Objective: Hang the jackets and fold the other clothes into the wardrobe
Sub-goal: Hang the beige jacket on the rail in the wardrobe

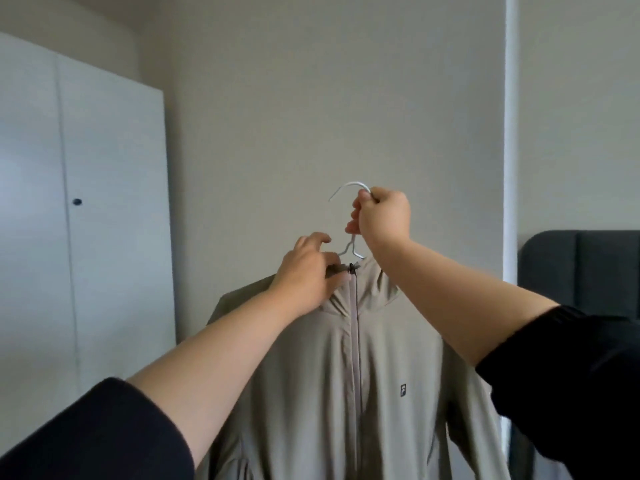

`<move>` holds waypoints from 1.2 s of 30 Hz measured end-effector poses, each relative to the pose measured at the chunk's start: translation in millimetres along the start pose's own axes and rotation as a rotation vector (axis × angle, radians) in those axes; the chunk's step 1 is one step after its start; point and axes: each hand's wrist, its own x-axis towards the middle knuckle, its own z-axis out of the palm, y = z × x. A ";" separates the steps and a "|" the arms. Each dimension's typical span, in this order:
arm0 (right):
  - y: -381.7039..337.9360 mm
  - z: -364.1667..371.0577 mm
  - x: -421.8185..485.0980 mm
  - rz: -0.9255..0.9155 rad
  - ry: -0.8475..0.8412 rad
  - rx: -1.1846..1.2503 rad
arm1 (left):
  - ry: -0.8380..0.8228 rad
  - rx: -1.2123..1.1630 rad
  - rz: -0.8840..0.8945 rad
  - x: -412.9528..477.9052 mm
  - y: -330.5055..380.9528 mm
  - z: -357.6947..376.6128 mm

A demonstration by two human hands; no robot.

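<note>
A beige zip-up jacket hangs on a thin metal hanger, held up in front of me at chest height, zipped to the collar. My right hand grips the hanger's hook stem from the right. My left hand pinches the dark zipper pull at the top of the collar. The jacket's lower part runs out of the frame. The white wardrobe stands at the left with both doors closed.
A plain wall fills the background. A white vertical pipe or frame runs down the right side. A dark upholstered headboard shows at the far right.
</note>
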 end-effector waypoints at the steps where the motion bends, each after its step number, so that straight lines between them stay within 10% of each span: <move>1: 2.7 7.4 0.8 0.022 0.001 0.027 | 0.017 -0.005 0.009 -3.8 -2.5 2.6; 5: 15.1 29.3 2.1 0.087 0.018 0.074 | -0.027 0.034 0.019 -26.5 -1.7 18.0; 12: 28.0 51.6 -3.4 0.142 0.021 0.136 | -0.567 0.430 0.282 -101.8 -12.5 53.7; 14: 29.5 56.6 -9.4 0.137 -0.031 0.145 | -0.500 0.373 0.347 -108.4 -21.0 45.6; 18: 31.9 62.6 -20.2 0.146 -0.141 0.194 | 0.235 0.161 0.160 -92.1 -45.7 17.4; 22: 26.3 67.7 -29.2 0.115 -0.274 0.182 | -0.123 0.127 -0.433 -61.6 -79.4 -6.3; 25: 21.6 70.5 -33.5 0.051 -0.342 0.136 | -0.320 0.153 -0.447 -50.2 -94.9 -13.7; 31: 36.5 53.0 -26.3 -0.069 -0.182 -0.375 | -0.102 0.218 -0.453 -57.3 -113.1 -29.3; 36: 62.5 58.5 -45.6 0.404 -0.541 -0.682 | 0.004 0.309 -0.495 -65.9 -126.0 -48.1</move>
